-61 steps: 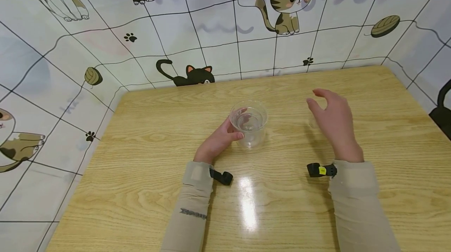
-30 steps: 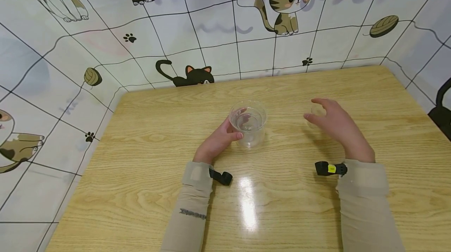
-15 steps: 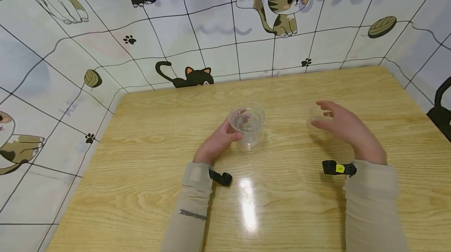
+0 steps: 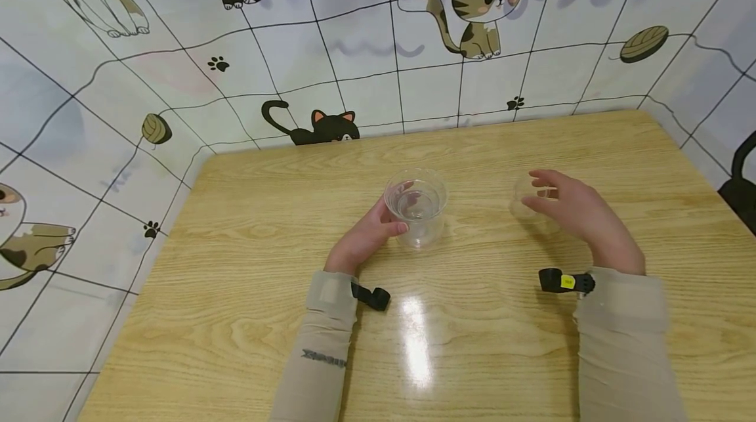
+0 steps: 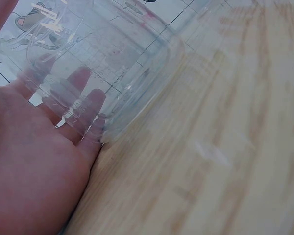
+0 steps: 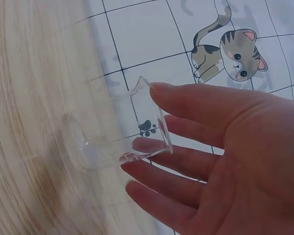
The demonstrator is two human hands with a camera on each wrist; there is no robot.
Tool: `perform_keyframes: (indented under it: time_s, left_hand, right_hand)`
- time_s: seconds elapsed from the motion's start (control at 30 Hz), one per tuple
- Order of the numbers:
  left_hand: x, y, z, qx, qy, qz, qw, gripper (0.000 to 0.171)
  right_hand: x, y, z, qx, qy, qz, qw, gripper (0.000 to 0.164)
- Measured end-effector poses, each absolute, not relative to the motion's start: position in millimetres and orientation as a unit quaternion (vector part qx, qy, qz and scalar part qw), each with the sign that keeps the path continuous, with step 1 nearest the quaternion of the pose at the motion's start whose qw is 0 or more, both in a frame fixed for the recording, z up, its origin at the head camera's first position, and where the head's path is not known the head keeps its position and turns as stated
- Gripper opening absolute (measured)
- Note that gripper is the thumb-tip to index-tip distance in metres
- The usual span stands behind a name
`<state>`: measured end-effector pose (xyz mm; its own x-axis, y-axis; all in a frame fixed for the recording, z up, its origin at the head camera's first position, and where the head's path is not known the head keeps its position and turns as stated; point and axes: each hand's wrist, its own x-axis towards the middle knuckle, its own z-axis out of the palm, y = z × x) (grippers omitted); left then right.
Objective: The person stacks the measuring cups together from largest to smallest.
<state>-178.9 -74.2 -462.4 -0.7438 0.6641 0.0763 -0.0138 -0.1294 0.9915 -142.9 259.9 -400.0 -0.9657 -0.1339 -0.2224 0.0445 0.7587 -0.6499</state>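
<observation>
My left hand (image 4: 366, 233) grips a clear plastic cup (image 4: 420, 228) near the middle of the table, thumb on the near side and the other fingers behind it. Clear liquid shows inside from above. In the left wrist view, the fingers (image 5: 81, 105) show through the cup's wall. To the right, my right hand (image 4: 581, 212) curves round a small clear beaker (image 6: 105, 129) with a pouring lip. Its thumb tip touches the rim beside the lip, and some fingertips lie along the opposite side. From above the beaker is faint and partly hidden by the hand.
Both stand over a wood-grain table (image 4: 236, 317). A white tiled wall covering (image 4: 354, 48) with cartoon cats rises along the back and sides. Black camera straps (image 4: 567, 281) sit on both wrists, over beige sleeves.
My right hand has come down and swung to the right, closing its fingers round the small beaker. The beaker has shifted slightly left. The left hand and cup stay in place.
</observation>
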Motion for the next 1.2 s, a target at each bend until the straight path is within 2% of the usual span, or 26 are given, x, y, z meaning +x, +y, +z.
perform_keyframes:
  time_s: [0.23, 0.53, 0.8, 1.2]
  left_hand:
    - [-183.9, -74.9, -472.6, 0.261, 0.627, 0.695, 0.233, 0.072]
    - [-183.3, -74.3, -470.1, 0.269, 0.609, 0.706, 0.240, 0.080]
    - [-175.3, -73.6, -453.7, 0.276, 0.611, 0.702, 0.242, 0.080]
    - [-174.5, -73.3, -452.3, 0.271, 0.616, 0.699, 0.241, 0.081]
  right_hand:
    - [-144.9, 256.2, -400.0, -0.014, 0.928, -0.345, 0.138, 0.082]
    - [-146.4, 254.8, -401.8, -0.022, 0.930, -0.340, 0.139, 0.081]
    - [-147.0, 255.2, -403.4, -0.020, 0.931, -0.336, 0.138, 0.083]
    - [-146.9, 254.8, -404.3, -0.006, 0.935, -0.334, 0.123, 0.087]
